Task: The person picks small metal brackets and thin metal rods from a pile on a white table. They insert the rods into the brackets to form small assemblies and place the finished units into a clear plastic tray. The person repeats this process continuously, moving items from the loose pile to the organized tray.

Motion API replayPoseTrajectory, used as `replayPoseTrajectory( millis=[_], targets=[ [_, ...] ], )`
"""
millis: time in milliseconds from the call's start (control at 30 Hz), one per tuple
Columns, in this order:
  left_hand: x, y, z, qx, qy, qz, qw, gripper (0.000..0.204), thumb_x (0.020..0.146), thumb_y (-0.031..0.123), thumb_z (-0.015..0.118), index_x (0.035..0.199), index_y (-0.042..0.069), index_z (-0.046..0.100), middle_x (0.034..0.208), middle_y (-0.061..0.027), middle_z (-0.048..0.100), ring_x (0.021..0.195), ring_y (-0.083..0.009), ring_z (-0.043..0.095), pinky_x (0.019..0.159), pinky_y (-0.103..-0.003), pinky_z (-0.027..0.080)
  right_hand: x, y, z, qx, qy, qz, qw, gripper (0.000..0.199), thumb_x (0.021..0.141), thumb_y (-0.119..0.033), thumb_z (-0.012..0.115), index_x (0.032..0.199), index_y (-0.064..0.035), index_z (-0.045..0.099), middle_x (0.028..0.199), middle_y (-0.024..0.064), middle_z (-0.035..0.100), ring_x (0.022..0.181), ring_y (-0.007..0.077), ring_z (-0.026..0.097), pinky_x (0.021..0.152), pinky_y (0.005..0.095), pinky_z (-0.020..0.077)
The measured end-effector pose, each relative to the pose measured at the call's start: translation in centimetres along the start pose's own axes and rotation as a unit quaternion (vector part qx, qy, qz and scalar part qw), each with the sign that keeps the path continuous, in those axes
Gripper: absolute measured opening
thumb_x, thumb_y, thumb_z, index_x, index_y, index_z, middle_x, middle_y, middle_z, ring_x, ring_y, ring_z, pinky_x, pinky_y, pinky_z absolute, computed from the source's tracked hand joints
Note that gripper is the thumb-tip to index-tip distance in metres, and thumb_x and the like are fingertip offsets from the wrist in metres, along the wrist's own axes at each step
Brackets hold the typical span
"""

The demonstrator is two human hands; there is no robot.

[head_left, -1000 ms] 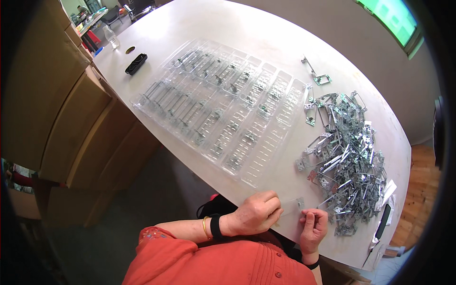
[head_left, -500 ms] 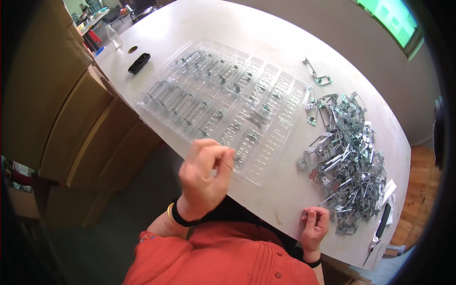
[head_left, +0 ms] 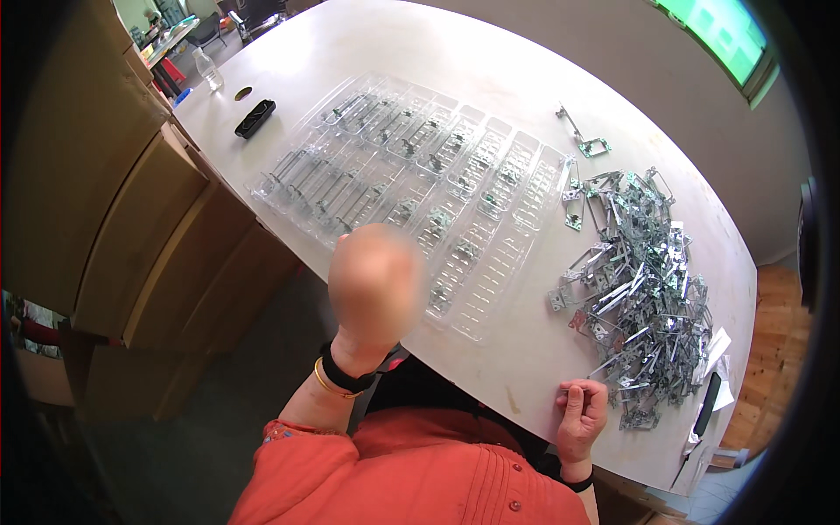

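Note:
My left hand (head_left: 378, 284), smeared by a blur, is raised over the near edge of a clear plastic tray (head_left: 490, 302); its fingers cannot be made out. Slotted compartments in the tray hold several thin metal bracket parts (head_left: 442, 162). At the table's front edge, my right hand (head_left: 581, 420) rests with thumb and fingers pressed together; anything between them is too small to name. Just beyond that hand lies a big tangled heap of silvery metal brackets (head_left: 643, 280).
A lone bracket (head_left: 595, 147) lies beyond the heap. On the right edge sits a black-handled tool (head_left: 705, 407) with white paper. A black oblong object (head_left: 255, 119) and a clear bottle (head_left: 207, 68) stand far left. Cardboard boxes (head_left: 166, 245) are stacked left of the table (head_left: 516, 52).
My left hand has turned and its forearm has swung more upright; the fist seen before is now blurred. My right hand stays in place.

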State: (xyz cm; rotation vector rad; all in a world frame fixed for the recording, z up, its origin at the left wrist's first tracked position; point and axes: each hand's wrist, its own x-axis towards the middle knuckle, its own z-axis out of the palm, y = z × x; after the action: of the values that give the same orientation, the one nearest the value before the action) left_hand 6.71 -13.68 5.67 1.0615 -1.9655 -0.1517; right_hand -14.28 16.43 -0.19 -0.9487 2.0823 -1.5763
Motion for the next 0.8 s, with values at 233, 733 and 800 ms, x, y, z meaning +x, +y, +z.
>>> replayPoseTrajectory(
  millis=[233,733,800],
  targets=[
    [-0.07,-0.14,0.35,0.019,-0.028,-0.006,0.999,0.012,0.083,0.003,0.084,0.082,0.004,0.072,0.102,-0.0104,0.065,0.094,-0.0308,0.061,0.086,-0.043,0.049,-0.05,-0.04,-0.04,-0.007,0.001,0.002,1.000,0.013,0.113,-0.016,0.063,0.113,-0.0038,0.060,0.102,0.0057,0.073,0.075,0.0076,0.065,0.072,0.0233,0.0538],
    [-0.21,-0.34,0.57,0.044,-0.040,-0.017,0.998,0.011,0.083,0.008,0.085,0.084,0.004,0.075,0.110,-0.0127,0.069,0.101,-0.0320,0.063,0.093,-0.045,0.049,-0.02,-0.01,0.00,-0.005,0.000,-0.005,1.000,0.014,0.113,-0.017,0.063,0.114,-0.0037,0.060,0.102,0.0060,0.073,0.075,0.0081,0.065,0.072,0.0236,0.0541],
    [-0.22,-0.35,0.55,0.049,-0.040,-0.014,0.998,0.011,0.083,0.009,0.085,0.085,0.004,0.076,0.110,-0.0128,0.069,0.102,-0.0319,0.064,0.094,-0.045,0.049,-0.02,-0.19,0.05,-0.007,0.000,-0.004,1.000,0.014,0.113,-0.017,0.063,0.114,-0.0037,0.060,0.103,0.0059,0.073,0.075,0.0080,0.065,0.072,0.0235,0.0541]
  ],
)
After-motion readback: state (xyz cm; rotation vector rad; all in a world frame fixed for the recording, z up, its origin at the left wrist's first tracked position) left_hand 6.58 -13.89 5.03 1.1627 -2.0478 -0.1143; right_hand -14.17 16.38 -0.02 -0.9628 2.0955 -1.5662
